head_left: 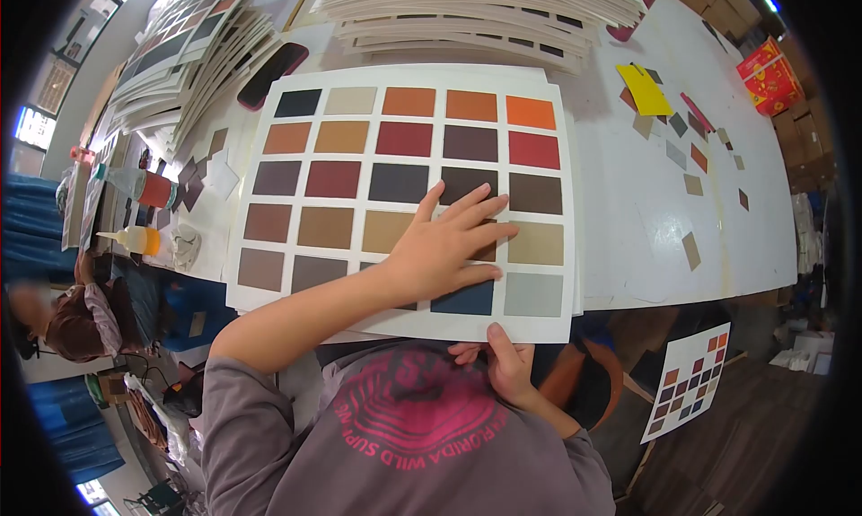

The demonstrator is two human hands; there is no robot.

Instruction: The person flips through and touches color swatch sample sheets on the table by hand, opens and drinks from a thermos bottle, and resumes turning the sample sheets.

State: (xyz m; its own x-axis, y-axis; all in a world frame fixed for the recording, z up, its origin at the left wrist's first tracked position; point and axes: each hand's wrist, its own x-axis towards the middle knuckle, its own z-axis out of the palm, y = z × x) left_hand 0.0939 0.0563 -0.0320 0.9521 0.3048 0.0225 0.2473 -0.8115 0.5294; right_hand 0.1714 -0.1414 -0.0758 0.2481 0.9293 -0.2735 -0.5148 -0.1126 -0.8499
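Observation:
In the head view, a white colour swatch card (575, 246) with rows of coloured rectangles lies on the table before me. My left hand (440, 246) rests palm down on its lower middle, fingers spread over the dark brown and navy swatches. At the card's near edge, my right hand (508, 365) has its thumb on top and its fingers curled below, gripping the edge. Other white sheets show slightly from under the card. The swatches beneath my left palm are hidden.
Tall stacks of cards (467, 22) and fanned cards (193, 62) stand at the back. A phone (272, 74), a glue bottle (135, 239) and a red-labelled bottle (148, 188) are left. Loose swatches (675, 154) and a yellow piece (643, 90) lie right. Another card (687, 383) sits lower right.

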